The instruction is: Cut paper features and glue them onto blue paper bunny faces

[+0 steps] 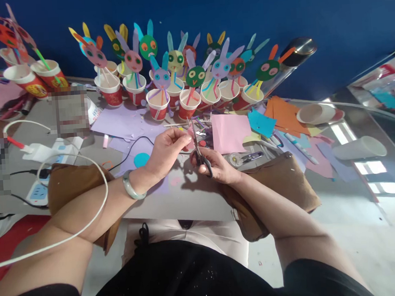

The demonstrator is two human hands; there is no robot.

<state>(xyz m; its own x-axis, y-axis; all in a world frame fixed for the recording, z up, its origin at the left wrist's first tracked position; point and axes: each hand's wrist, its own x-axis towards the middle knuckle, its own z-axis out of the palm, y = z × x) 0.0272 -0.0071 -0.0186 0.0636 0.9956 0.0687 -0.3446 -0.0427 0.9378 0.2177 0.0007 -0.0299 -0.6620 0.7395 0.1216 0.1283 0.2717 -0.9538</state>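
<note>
Reference: the scissors point(198, 153). Order: left to right.

Blue paper disc point(141, 160): on the table, left of the scissors and well apart from them.

My left hand point(166, 154): just left of the scissors, thumb and forefinger brought together in a pinch, apparently on a small pink paper piece point(190, 141); the contact is partly hidden.

Pink piece: directly left of the blades, close in beside them. Touching or apart, I cannot tell. My left fingertips are the nearer to it. Its own long axis is too small to read.

Scissors: long axis runs away from my body, tips far, leaning slightly left; black handles near me. Blade gap unclear.

My right hand point(219, 164): at the handle end, fingers curled closed around the loops.

Pink sheet point(232, 132): flat, right of the scissors, beyond my right hand.
</note>
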